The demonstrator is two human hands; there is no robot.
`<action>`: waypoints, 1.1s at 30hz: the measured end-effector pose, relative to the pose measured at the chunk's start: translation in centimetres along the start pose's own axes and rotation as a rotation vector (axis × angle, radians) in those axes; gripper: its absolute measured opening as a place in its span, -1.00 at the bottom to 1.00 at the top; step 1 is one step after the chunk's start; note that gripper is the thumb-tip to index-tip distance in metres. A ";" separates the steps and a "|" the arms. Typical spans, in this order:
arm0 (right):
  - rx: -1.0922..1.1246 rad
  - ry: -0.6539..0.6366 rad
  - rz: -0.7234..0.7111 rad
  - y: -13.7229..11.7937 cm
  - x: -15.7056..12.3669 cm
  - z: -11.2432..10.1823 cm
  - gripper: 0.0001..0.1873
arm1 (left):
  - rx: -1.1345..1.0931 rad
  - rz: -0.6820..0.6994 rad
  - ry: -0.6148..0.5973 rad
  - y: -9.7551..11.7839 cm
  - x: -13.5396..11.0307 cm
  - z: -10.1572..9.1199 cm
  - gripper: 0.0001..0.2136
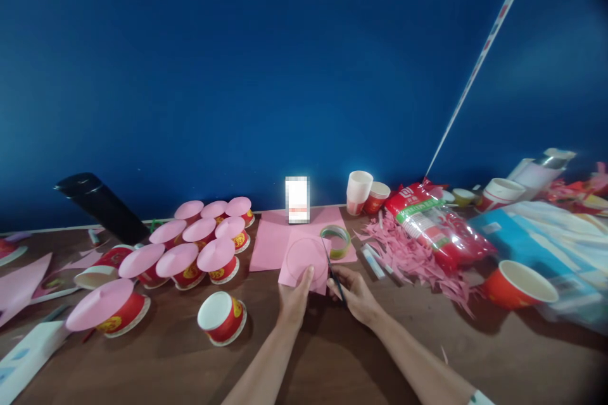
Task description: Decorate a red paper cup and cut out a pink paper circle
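Two bare forearms stretch up from the bottom of the frame. The left forearm slants to the right, and its left hand is just below the centre, the thumb on top pointing upward, the other fingers mostly hidden beneath. The right forearm slants to the left from the lower right; the right hand, near but apart, has its fingers curled in a grip.

Held paper left of scissors, tape roll behind them.

Brown table: red cups, pink shreds atop
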State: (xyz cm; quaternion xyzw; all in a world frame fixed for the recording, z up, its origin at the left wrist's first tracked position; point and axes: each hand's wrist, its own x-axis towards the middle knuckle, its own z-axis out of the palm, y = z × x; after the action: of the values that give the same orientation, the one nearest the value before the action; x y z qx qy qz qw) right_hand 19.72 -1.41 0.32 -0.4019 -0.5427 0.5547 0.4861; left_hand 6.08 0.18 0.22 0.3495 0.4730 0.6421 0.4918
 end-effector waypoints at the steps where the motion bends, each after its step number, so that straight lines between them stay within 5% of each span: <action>1: -0.002 -0.001 0.000 0.1 0.0 0.0 -0.58 | -0.013 -0.003 0.002 0.0 0.0 0.0 -0.58; 33: -0.007 -0.015 -0.011 -0.3 0.1 0.0 -0.64 | 0.014 0.004 -0.018 0.2 0.1 -0.1 -0.60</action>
State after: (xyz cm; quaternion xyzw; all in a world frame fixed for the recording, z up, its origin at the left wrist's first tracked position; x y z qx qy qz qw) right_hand 19.76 -1.36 0.58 -0.3964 -0.5506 0.5532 0.4834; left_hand 5.88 0.28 0.33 0.3597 0.4723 0.6367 0.4921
